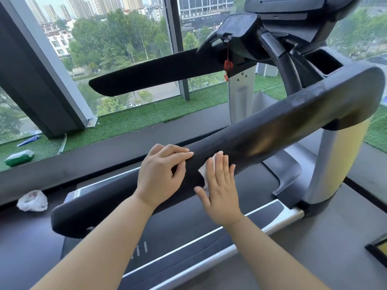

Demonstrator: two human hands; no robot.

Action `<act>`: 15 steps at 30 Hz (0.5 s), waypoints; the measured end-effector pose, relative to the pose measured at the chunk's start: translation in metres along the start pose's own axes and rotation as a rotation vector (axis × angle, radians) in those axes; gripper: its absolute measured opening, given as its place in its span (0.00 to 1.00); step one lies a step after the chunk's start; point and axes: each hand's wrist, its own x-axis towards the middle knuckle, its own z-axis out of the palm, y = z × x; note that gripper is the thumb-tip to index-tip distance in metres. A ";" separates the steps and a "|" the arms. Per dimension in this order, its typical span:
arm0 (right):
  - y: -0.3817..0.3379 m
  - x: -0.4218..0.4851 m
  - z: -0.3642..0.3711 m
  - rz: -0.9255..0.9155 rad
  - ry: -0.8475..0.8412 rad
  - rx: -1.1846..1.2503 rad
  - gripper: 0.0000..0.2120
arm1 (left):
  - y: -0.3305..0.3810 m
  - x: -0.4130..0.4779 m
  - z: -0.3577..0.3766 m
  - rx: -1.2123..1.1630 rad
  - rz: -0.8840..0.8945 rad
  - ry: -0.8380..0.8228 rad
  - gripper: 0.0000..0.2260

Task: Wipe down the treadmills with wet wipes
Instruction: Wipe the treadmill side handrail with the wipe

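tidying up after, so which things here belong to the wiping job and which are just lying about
Job: wet wipe under the right hand; near handrail, left hand resting on it; green wipes pack.
Lying about: white plastic bag; blue scrap; red safety clip.

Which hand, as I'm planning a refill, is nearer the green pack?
Left. The left hand rests on the handrail, right of the pack; the right hand presses a wipe farther right.
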 end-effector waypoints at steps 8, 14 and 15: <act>-0.024 0.008 0.002 0.158 0.017 0.090 0.37 | -0.001 0.000 0.000 -0.007 -0.001 -0.007 0.12; 0.015 0.009 -0.010 0.045 0.021 -0.060 0.33 | -0.004 -0.002 -0.003 -0.047 0.013 -0.030 0.12; 0.015 0.013 -0.013 0.144 0.036 -0.019 0.34 | -0.004 -0.002 -0.003 -0.051 0.008 -0.027 0.12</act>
